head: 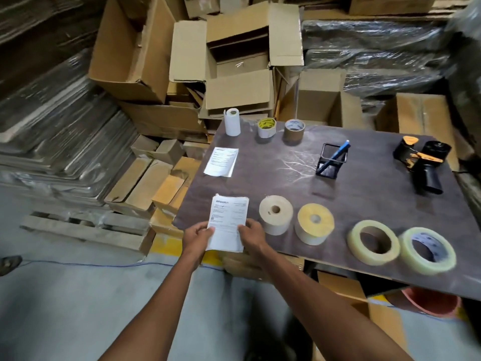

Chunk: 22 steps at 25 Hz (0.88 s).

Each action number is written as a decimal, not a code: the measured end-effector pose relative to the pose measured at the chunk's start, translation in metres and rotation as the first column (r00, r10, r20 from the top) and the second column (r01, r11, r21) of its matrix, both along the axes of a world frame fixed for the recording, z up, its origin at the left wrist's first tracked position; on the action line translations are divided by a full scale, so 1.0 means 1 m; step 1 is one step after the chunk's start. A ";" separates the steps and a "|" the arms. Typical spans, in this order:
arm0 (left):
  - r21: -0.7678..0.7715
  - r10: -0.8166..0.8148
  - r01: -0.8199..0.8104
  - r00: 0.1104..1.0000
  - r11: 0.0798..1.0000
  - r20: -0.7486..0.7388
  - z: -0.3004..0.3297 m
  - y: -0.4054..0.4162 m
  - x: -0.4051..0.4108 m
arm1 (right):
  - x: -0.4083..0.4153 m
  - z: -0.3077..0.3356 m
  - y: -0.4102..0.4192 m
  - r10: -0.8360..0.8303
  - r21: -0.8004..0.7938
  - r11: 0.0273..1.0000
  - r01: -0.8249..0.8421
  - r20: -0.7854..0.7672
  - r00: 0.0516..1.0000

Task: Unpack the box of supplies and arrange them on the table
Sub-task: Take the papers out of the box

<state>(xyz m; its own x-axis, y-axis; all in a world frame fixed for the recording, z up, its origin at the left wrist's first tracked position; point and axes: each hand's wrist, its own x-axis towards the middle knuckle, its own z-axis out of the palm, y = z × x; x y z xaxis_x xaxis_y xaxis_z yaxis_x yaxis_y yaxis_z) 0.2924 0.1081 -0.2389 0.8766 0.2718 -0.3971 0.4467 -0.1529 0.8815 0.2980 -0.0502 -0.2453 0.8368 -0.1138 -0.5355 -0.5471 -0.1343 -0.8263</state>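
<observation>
A stack of printed white papers lies at the near left corner of the dark table, its near end overhanging the edge. My left hand grips its left side and my right hand grips its right side. Beside it stand two label rolls and two clear tape rolls. Farther back lie a second paper sheet, a white roll, two brown tape rolls, a black pen holder with a blue pen, and a tape dispenser.
Open and flattened cardboard boxes are piled behind and left of the table. Plastic-wrapped bundles lie on a wooden pallet at the left. More boxes and an orange bucket sit under the table. A blue cord crosses the grey floor.
</observation>
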 end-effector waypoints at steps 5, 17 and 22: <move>0.174 -0.084 0.089 0.996 0.981 -0.038 -0.031 0.011 0.061 | 0.046 -0.023 0.016 -0.037 -0.089 0.996 0.030 -0.077 0.996; 0.412 -0.225 0.200 0.974 0.889 0.012 -0.051 0.021 0.088 | 0.050 -0.022 0.037 -0.164 -0.183 0.969 0.165 0.020 0.986; 0.363 -0.023 -0.007 0.997 0.932 0.077 -0.049 0.010 0.058 | 0.021 -0.013 0.033 -0.173 -0.171 0.968 0.183 0.070 0.982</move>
